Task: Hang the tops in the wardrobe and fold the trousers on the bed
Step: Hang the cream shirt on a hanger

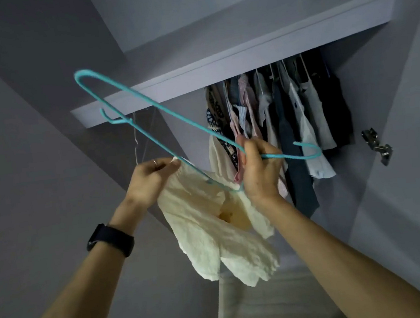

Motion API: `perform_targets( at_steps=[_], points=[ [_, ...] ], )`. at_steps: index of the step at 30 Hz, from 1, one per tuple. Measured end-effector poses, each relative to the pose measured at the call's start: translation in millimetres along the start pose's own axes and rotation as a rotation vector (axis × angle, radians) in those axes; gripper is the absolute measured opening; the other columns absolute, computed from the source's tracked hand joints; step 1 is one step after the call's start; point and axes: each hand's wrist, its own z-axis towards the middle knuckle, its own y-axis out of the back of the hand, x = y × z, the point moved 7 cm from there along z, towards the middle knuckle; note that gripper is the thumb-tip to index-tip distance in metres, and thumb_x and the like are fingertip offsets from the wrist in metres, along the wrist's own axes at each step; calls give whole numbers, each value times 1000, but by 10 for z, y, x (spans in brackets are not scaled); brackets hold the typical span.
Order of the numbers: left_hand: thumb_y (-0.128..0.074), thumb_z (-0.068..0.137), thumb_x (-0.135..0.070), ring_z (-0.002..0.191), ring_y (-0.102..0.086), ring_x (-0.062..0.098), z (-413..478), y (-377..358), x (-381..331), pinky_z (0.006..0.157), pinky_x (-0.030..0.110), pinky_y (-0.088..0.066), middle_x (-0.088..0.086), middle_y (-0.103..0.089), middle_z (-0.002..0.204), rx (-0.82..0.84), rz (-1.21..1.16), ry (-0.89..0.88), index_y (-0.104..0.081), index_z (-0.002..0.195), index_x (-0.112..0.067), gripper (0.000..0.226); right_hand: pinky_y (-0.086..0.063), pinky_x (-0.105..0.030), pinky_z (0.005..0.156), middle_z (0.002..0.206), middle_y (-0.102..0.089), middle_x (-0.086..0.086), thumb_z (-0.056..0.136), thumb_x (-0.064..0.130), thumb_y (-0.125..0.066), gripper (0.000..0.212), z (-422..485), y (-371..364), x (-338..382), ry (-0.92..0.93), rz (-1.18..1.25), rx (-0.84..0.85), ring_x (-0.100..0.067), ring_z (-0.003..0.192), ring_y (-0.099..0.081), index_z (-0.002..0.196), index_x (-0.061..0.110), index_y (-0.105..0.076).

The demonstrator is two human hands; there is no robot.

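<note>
My left hand pinches the cream top, my right hand grips the hanger, wardrobe at one o'clock.

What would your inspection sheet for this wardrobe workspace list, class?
Surface: pale striped surface below, too dim to identify.
Job's things: teal plastic hanger, one end tucked into cream crinkled fabric top; open wardrobe with hanging clothes.
Clutter: bare white wire hangers hanging at left.
Grippers: left hand pinches the top's edge; right hand grips the hanger.
Cables: nothing seen.
Surroundings: grey walls, metal door hinge, black wristband on left wrist.
</note>
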Motion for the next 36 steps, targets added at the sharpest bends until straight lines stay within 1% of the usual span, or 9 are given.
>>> perform_targets(
  at_steps=[3, 7, 12, 15, 18, 21, 25, 30, 36],
  points=[
    [-70, 93, -23, 53, -58, 4, -10, 160, -103, 51, 18, -47, -7, -65, 62, -27, -95, -11, -76, 71, -20, 23, -34, -33, 55, 44, -44, 15, 79, 25, -57, 27, -1, 78, -200, -44, -74, 23, -8, 51, -40, 53, 27, -64],
    [-74, 92, -30, 66, -67, 8, -24, 232, -146, 57, 18, -51, 0, -74, 75, -5, -169, -2, -79, 85, -15, 18, -22, -21, 43, 46, -34, 7, 76, 21, -52, 18, 180, 120, -234, -279, 278, -145, -8, 41, -28, 60, 15, -51],
    [-73, 92, -26, 69, -69, 3, -34, 217, -271, 57, 14, -49, -5, -75, 76, 20, -181, -26, -79, 89, -15, 14, -13, -20, 38, 40, -34, 9, 95, 8, -45, 50, 479, -212, -182, -403, 483, -148, -5, 33, -27, 47, 22, -52],
    [-72, 93, -24, 74, -68, 6, -27, 275, -448, 65, 18, -52, -3, -75, 81, 31, -198, -59, -79, 92, -13, 14, -16, -20, 37, 42, -31, 7, 93, 13, -49, 33, 488, -404, -412, -469, 421, -132, -7, 34, -23, 61, 16, -44],
    [-69, 92, -11, 77, -67, 10, 8, 466, -570, 76, 24, -52, 0, -75, 81, -13, -229, -87, -78, 86, -11, 10, -23, -27, 47, 51, -34, 0, 73, 23, -53, 17, 484, -476, -569, -355, 233, -90, -12, 48, -30, 61, 14, -46],
    [-72, 91, -18, 77, -70, 15, -12, 738, -547, 75, 29, -56, 5, -76, 83, -44, -225, -82, -79, 85, -12, 11, -37, -28, 55, 46, -49, 7, 72, 22, -56, 23, 660, -363, -676, -234, 51, -51, -10, 54, -44, 52, 10, -54],
    [-77, 85, -41, 76, -72, 16, -86, 1216, -295, 62, 27, -57, 5, -77, 85, -203, -233, -16, -79, 88, -18, 24, -35, -24, 53, 54, -52, -15, 75, 31, -58, 49, 938, -181, -727, -145, -157, 55, -2, 53, -43, 73, -18, -59],
    [-75, 88, -38, 91, -74, 25, -107, 1164, -173, 86, 38, -59, 14, -77, 97, -153, -221, 19, -79, 93, -14, 25, -26, -19, 39, 40, -37, 13, 77, 28, -59, 33, 1070, -306, -399, -176, -87, 47, -1, 37, -30, 63, -2, -57],
    [-74, 91, -34, 97, -73, 30, -14, 1044, -482, 93, 42, -58, 12, -77, 96, -122, -211, -17, -79, 94, -13, 22, -13, -18, 36, 43, -28, 9, 87, 10, -48, 31, 950, -778, -147, -531, 414, -47, -8, 36, -18, 59, 20, -41]
  ],
)
